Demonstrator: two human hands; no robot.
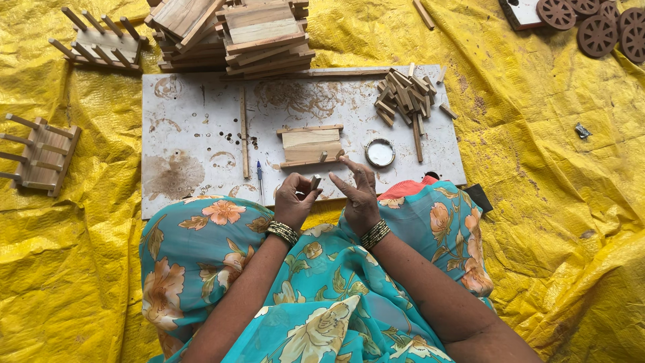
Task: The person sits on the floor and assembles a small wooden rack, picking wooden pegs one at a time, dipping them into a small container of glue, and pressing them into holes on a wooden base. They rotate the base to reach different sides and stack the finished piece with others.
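One head-worn camera (the only view) looks steeply down from close above the person's lap, facing forward over the white board (201, 128) lying on the yellow tarpaulin (551, 202).

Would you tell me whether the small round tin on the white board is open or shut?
Open: the round tin lies flat on the white board, rim up, with its pale inside showing and no lid on it.

Cut off by the top edge: stacked pale wooden slat frames (232, 33) and dark round wooden wheels (596, 27). Hidden under the floral teal sari (322, 296): near edge of white stained bench board (195, 134). Too small to identify: crumpled silvery scrap (582, 131) on yellow tarpaulin (557, 202).
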